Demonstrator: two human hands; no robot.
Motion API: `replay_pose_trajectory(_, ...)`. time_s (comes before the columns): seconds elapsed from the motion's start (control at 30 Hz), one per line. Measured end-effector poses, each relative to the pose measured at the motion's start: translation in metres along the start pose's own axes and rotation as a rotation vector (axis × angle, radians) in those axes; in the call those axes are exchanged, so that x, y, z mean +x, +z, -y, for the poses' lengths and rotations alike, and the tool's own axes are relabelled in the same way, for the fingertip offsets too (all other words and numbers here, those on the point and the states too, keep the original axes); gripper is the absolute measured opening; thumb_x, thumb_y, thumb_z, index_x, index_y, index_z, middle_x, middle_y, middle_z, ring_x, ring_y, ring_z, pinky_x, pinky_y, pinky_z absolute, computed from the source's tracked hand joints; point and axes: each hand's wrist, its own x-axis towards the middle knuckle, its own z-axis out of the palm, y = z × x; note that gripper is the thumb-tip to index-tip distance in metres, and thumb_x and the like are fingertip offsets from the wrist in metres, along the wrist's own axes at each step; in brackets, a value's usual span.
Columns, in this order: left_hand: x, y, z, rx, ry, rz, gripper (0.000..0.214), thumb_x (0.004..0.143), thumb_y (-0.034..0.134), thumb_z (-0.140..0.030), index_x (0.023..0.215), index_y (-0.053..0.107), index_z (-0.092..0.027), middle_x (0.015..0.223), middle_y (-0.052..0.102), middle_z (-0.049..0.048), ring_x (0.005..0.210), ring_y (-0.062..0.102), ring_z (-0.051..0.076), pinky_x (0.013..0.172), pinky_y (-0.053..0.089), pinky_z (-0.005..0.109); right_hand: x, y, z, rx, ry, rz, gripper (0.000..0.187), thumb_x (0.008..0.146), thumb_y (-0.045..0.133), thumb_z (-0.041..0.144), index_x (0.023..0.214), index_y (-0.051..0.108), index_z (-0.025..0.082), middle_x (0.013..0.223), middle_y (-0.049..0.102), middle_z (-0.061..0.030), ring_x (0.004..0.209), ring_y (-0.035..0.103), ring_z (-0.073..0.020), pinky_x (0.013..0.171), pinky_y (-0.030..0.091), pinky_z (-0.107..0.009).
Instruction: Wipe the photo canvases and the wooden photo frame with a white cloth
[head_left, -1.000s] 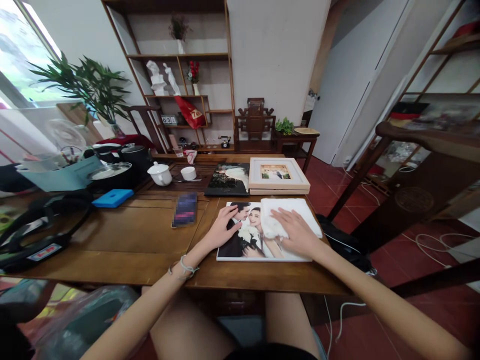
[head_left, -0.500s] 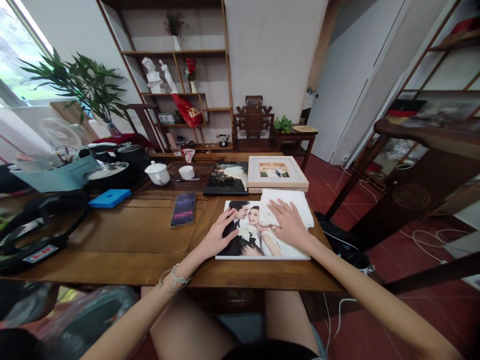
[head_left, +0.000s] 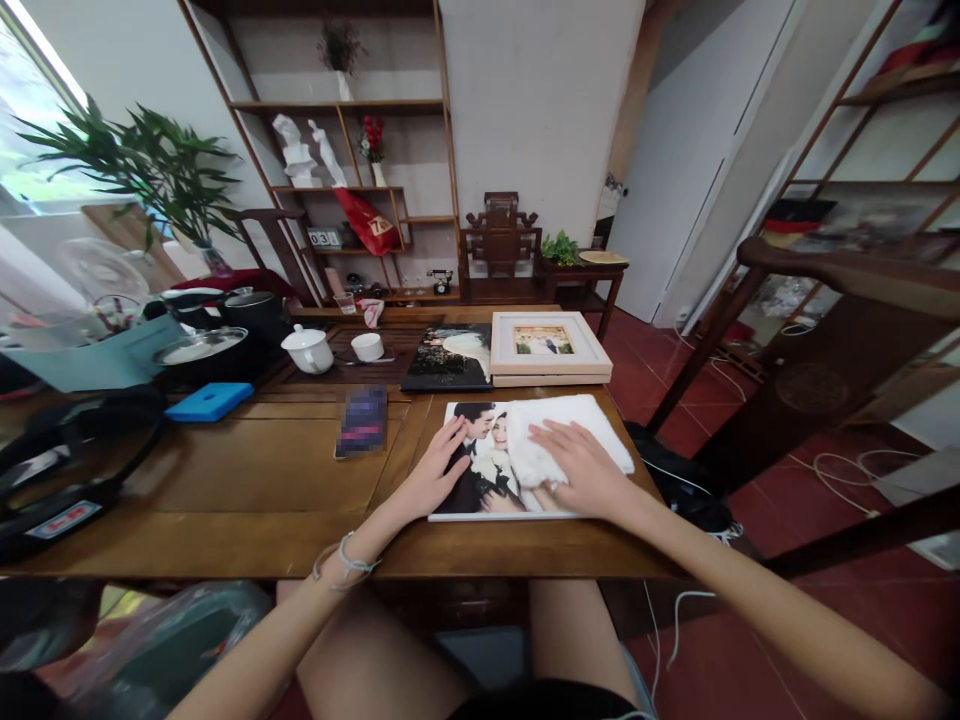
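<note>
A white-edged photo print (head_left: 491,490) of a couple lies flat on the wooden table in front of me. My left hand (head_left: 441,468) rests on its left side, fingers stretched and apart, holding nothing. A folded white cloth (head_left: 604,430) covers the upper right part of the print. On the cloth lies my right hand (head_left: 581,462), palm down, with its fingers extended and its thumb by the near edge. The cloth and this hand hide much of the picture's right half.
Behind the print sit a dark photo panel (head_left: 450,360) and pale picture frames (head_left: 551,375). To the left are a pixelated phone-like object (head_left: 361,422), a blue box (head_left: 208,402), a white lidded cup (head_left: 307,350) and black headphones (head_left: 90,480). A chair (head_left: 810,380) stands right.
My right hand has moved the cloth toward me and slightly left over the print, covering more of the picture. My left hand stays on the print's left side.
</note>
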Motion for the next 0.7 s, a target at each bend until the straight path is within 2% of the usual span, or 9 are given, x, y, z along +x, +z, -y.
replay_pose_trajectory(0.1,0.001,-0.002,-0.004,0.009,-0.01,-0.003,0.053,0.096,0.04,-0.039,0.144,0.034,-0.019,0.155,0.029,0.0119,0.144,0.023,0.024,0.118,0.018,0.046,0.023,0.0,-0.02,-0.017,0.082,-0.038,0.068,0.072,0.049,0.018,0.139,0.043,0.012,0.146,0.042,-0.0131,0.138,0.029,-0.0291,0.113,0.018,-0.052)
replay_pose_trajectory(0.2,0.002,-0.002,-0.005,0.018,-0.015,-0.001,0.054,0.095,0.041,-0.037,0.144,0.034,-0.017,0.154,0.028,0.0137,0.144,0.023,0.025,0.118,0.018,0.047,0.029,0.003,-0.02,-0.04,0.076,-0.035,0.066,0.073,0.05,0.019,0.138,0.044,0.014,0.149,0.039,-0.0133,0.139,0.027,-0.0313,0.113,0.015,-0.055)
replay_pose_trajectory(0.33,0.001,0.0,-0.003,0.017,-0.018,-0.009,0.054,0.095,0.041,-0.037,0.144,0.033,-0.016,0.154,0.028,0.0149,0.144,0.023,0.025,0.118,0.018,0.047,0.006,0.008,0.008,-0.06,-0.045,0.04,0.067,0.07,0.054,0.022,0.136,0.047,0.017,0.151,0.034,-0.0123,0.141,0.019,-0.0333,0.113,0.009,-0.056)
replay_pose_trajectory(0.5,0.0,0.001,-0.001,0.013,0.009,-0.018,0.052,0.096,0.039,-0.035,0.144,0.032,-0.019,0.154,0.029,0.0134,0.144,0.023,0.024,0.118,0.019,0.047,-0.033,0.005,0.049,-0.025,-0.232,0.115,0.076,0.068,0.058,0.023,0.141,0.039,0.017,0.155,0.027,-0.0116,0.143,0.012,-0.0324,0.113,0.006,-0.055)
replay_pose_trajectory(0.6,0.0,0.001,-0.001,0.01,0.016,-0.024,0.052,0.096,0.04,-0.035,0.145,0.032,-0.019,0.154,0.029,0.013,0.144,0.023,0.024,0.118,0.018,0.047,-0.033,0.001,0.053,-0.014,-0.161,0.111,0.068,0.072,0.057,0.029,0.139,0.044,0.019,0.153,0.03,-0.0104,0.141,0.017,-0.0321,0.112,0.011,-0.055)
replay_pose_trajectory(0.7,0.0,0.0,-0.001,0.006,0.007,-0.015,0.052,0.096,0.04,-0.036,0.144,0.033,-0.019,0.154,0.028,0.0128,0.144,0.022,0.024,0.118,0.018,0.048,-0.011,0.0,0.034,-0.028,0.011,0.067,0.06,0.077,0.055,0.034,0.136,0.048,0.019,0.152,0.034,-0.0117,0.139,0.022,-0.0337,0.11,0.016,-0.057)
